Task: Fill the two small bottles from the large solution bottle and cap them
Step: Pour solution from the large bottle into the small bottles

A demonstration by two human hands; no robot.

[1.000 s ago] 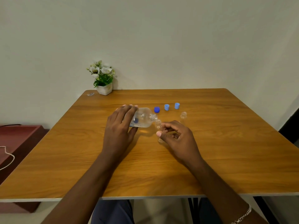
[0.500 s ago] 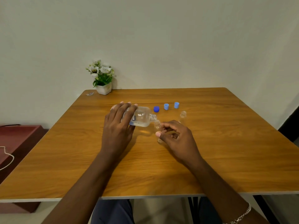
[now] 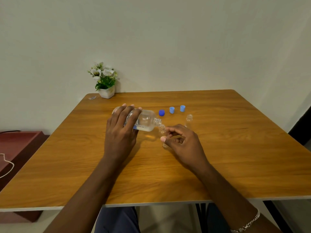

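My left hand [image 3: 121, 132] grips the large clear solution bottle [image 3: 146, 121], tipped on its side with its open neck pointing right and a little liquid pooled low inside. Its mouth touches the rim of a small clear bottle [image 3: 162, 130] that my right hand [image 3: 182, 143] holds upright on the table. The second small bottle [image 3: 189, 118] stands uncapped behind my right hand. A dark blue cap [image 3: 161, 112] and two light blue caps [image 3: 171, 110] [image 3: 182, 108] sit in a row further back.
The wooden table [image 3: 235, 157] runs to a wall at the back. A white pot of flowers [image 3: 105, 81] and a small wrapper [image 3: 92, 97] stand at its far left corner. A red-brown cabinet [image 3: 18, 145] with a white cord is off to the left.
The large bottle has tipped further, its base lifted and its neck lowered onto the small bottle's mouth. My right hand has stayed on the small bottle.
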